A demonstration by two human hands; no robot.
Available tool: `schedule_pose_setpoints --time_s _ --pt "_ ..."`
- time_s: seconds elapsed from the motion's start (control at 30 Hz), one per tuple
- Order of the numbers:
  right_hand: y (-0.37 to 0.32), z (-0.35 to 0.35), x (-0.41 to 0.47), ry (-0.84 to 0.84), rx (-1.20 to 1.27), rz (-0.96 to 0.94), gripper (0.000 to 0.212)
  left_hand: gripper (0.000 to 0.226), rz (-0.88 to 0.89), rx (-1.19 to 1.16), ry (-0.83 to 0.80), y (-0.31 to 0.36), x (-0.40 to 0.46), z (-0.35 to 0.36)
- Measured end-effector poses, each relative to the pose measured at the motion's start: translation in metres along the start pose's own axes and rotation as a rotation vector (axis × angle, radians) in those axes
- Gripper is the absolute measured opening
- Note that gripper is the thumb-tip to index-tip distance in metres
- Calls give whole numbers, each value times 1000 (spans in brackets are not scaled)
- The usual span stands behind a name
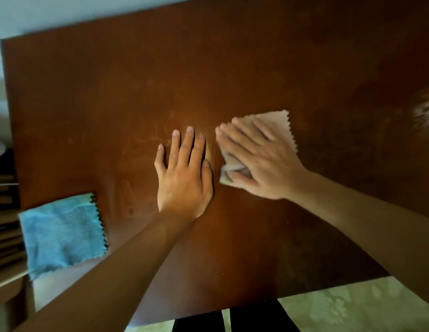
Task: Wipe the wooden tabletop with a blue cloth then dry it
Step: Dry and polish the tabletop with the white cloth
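Note:
The brown wooden tabletop [136, 92] fills most of the view. My left hand [184, 176] lies flat on it near the middle, fingers straight and spread. Just to its right, my right hand [259, 161] presses a pale beige cloth [278, 125] onto the wood with straight fingers; that hand is motion-blurred. The cloth's zigzag edge sticks out past the fingertips, and a bunched part shows under the thumb. The blue cloth [62, 233] lies folded at the table's left front corner, hanging slightly over the edge, away from both hands.
Stacked wooden slats or shelves [5, 224] stand left of the table. A light wall [41, 13] is behind the far edge. Pale patterned floor [340, 305] shows beyond the near edge, with dark trouser legs [256, 317] below.

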State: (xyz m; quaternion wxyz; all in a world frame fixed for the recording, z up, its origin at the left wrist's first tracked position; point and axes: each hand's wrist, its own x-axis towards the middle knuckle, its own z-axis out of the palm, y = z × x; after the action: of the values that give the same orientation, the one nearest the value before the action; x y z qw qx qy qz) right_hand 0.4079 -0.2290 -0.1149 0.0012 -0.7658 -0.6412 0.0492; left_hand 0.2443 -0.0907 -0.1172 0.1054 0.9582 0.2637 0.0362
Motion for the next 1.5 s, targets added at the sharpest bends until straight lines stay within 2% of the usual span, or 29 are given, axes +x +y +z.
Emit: schedule_pose_setpoints --time_s 0.07,0.17,0.3,0.4,0.47,0.6,0.63,0.77,0.83,0.9,1.0,1.07,1.17,1.33,1.43,1.5 --pt "8 -4 16 -9 2 110 72 51 1 -13 10 0 -1 0" --pt "-3 -8 17 -7 25 165 71 51 -3 -62 20 -1 0 1" --pt "-77 8 -45 56 95 203 69 53 -16 -127 12 -1 -1 -2" --pt "-150 18 -102 45 162 158 68 54 -15 -127 17 -2 0 -1" --pt "-173 22 -122 3 162 116 69 55 -5 -111 7 -2 -1 -1" --pt "-133 20 -118 -51 108 -45 71 59 1 -79 -10 -1 0 -1" --pt "-113 17 -112 -45 105 -15 69 60 0 -75 -14 -2 0 -1" --pt "-49 5 -81 -27 40 310 68 61 4 -77 -11 -1 -2 -1" --pt "-57 5 -74 5 44 406 69 60 10 -78 -11 -1 -2 -2" --pt "-94 11 -82 62 80 441 69 61 8 -81 -27 -1 -1 -2" --pt "-174 21 -109 95 171 395 65 61 5 -87 -26 -1 -1 -3" --pt "-194 23 -122 75 177 341 62 61 3 -83 -24 -1 -1 -4" --pt "-155 23 -131 41 173 314 64 61 7 -79 -46 1 -1 -5" --pt "-60 13 -156 47 119 784 69 60 15 -87 -54 1 -2 -9" --pt "-91 15 -143 42 118 889 73 58 17 -76 -60 2 -2 -10" --pt "-139 21 -131 83 138 817 72 57 27 -48 -62 4 -3 -10"
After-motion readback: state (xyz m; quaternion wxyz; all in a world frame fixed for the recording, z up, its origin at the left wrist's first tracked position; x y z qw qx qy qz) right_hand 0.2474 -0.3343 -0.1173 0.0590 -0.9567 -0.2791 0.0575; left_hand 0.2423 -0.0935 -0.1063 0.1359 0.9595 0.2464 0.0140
